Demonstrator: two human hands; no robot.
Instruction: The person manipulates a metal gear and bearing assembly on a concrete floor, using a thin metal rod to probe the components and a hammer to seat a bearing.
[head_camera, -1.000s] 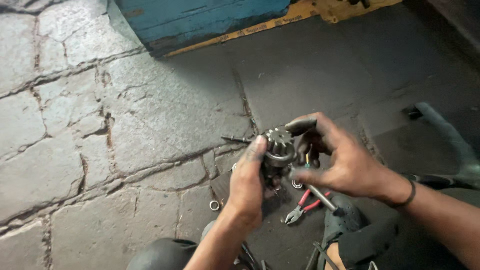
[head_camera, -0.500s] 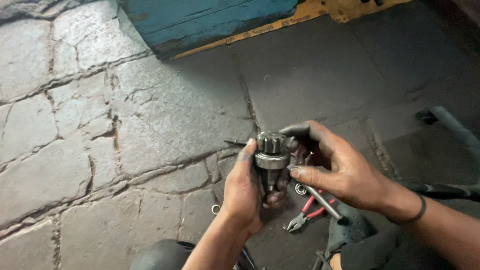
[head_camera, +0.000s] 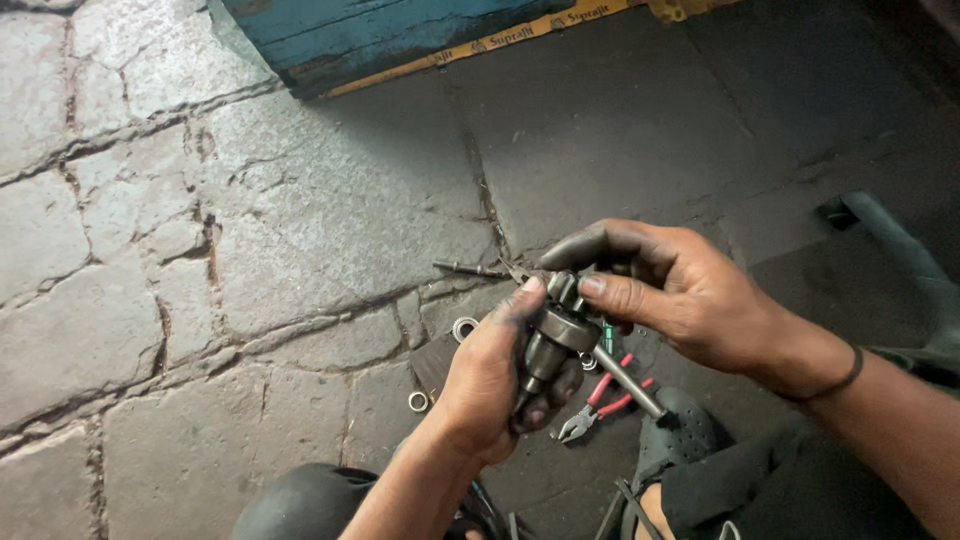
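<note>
My left hand grips a dark, greasy metal gear assembly by its cylindrical body, thumb pressed near its top. My right hand closes over the toothed upper end of the same part with thumb and fingers. Both hands are smeared with black grease. A metal rod slants down to the right just under the part. Red-handled pliers lie on the floor beneath my hands.
The floor is grey stone slabs with a dark oily patch. A thin metal pin, a bearing ring and a small ring lie nearby. A blue box with a yellow edge stands at the back. Dark footwear is below.
The gear assembly has been tilted and turned in my hands, its toothed end now under my right fingers. Both hands shifted slightly right in view.
</note>
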